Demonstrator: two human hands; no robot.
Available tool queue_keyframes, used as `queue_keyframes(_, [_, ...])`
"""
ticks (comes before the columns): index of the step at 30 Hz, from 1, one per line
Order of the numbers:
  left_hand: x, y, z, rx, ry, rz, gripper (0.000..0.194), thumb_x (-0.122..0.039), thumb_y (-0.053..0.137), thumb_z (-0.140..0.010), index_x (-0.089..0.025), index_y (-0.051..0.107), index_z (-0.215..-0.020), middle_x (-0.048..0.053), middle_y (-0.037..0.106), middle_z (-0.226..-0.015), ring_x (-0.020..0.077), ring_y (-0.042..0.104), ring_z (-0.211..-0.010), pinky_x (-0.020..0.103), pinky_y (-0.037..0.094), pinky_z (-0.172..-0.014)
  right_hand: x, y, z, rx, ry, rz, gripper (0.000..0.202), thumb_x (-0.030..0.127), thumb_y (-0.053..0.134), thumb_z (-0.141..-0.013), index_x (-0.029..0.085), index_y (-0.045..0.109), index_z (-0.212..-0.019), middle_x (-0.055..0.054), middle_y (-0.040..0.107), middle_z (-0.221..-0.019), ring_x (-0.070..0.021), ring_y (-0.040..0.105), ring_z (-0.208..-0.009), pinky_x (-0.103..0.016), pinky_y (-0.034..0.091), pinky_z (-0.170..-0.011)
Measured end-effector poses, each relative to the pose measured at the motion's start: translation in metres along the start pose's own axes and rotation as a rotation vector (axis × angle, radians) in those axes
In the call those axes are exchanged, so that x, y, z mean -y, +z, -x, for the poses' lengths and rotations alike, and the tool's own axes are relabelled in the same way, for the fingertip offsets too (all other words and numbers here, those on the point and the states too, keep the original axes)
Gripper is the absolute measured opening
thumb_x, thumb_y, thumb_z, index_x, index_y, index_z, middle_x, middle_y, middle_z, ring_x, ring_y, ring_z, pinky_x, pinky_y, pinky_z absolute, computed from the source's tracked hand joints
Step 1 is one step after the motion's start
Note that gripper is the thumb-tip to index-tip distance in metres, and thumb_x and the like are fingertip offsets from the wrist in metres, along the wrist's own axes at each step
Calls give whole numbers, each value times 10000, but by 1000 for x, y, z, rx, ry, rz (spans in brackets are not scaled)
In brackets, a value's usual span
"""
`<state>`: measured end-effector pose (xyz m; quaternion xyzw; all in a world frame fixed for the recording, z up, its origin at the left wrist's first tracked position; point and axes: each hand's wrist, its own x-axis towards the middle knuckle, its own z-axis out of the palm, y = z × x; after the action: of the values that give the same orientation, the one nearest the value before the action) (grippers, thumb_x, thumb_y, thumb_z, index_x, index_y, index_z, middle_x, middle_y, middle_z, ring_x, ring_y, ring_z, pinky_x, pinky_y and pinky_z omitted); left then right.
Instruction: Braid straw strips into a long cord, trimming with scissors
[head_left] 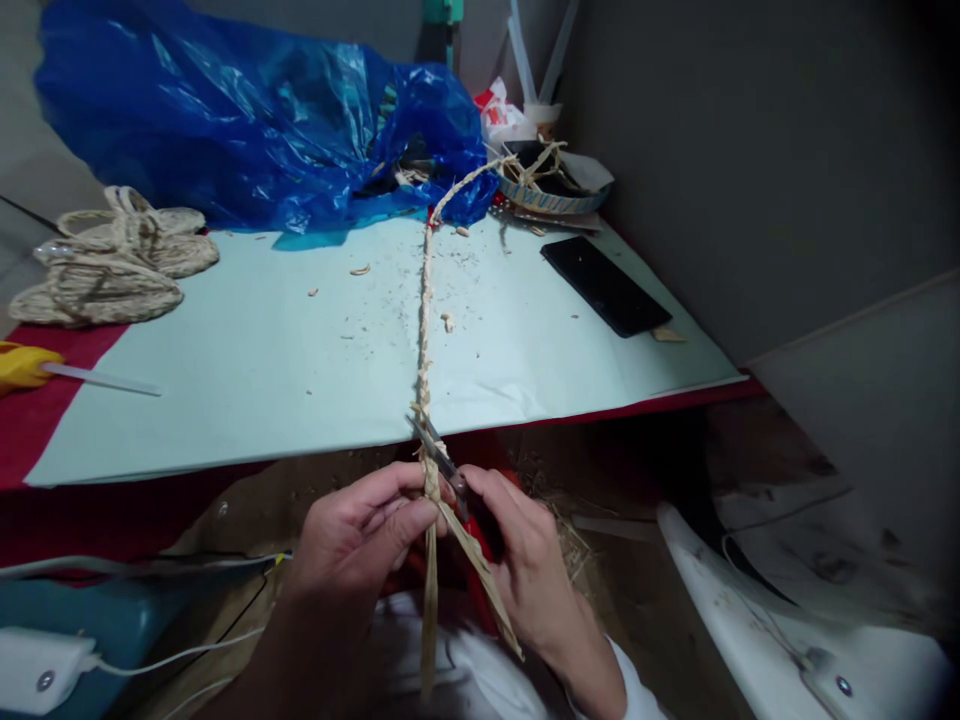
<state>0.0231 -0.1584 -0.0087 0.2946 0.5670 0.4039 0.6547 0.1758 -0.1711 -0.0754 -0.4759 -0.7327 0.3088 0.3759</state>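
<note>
A pale braided straw cord [425, 325] runs across the table toward me, its far end reaching a round container. Near the table's front edge my left hand [367, 530] pinches the braid between thumb and fingers, and loose flat strands hang below. My right hand [525, 560] holds red-handled scissors [445, 464]. Their blades are parted and lie across the braid, just above my left fingertips. Part of the scissors' handle is hidden by my right fingers.
A blue plastic bag [225, 120] fills the table's back. Woven straw slippers [112, 265] and a yellow-handled tool [30, 367] are at left. A black phone [606, 286] lies right, before a round container [555, 198] holding straw. Straw scraps dot the pale table cover [262, 380].
</note>
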Motion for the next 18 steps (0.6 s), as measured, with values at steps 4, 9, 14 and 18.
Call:
queue_keyframes(4, [3,1,1,-31,6,0,239,-285,767,-684,-175,763,-896,7,665,-595,108,585,-561,164,470,-539,-1,3,4,-30,4,22,320,215,493,-904,219,485,-1224,-74,634,-985,-196,615,-829,-300,505,-748])
queue_keyframes(9, [5,1,1,-41,-10,-3,244,-286,772,-680,-170,768,-894,-9,626,-538,109,581,-543,159,464,-511,-1,7,5,-74,-31,28,284,268,463,-923,202,503,-1196,-83,652,-943,-195,631,-793,-288,517,-708])
queue_keyframes(14, [4,2,2,-31,6,-3,272,-298,769,-676,-159,763,-910,14,664,-604,99,556,-516,157,434,-472,2,9,4,-64,1,-28,260,274,460,-926,197,526,-1165,-71,659,-908,-181,629,-748,-275,502,-686])
queue_keyframes(18, [2,2,3,-32,23,-32,233,-292,764,-682,-161,767,-874,-26,566,-476,58,430,-409,139,323,-387,3,11,5,-88,70,-73,206,271,494,-909,189,559,-1086,-47,653,-840,-151,599,-666,-244,484,-626])
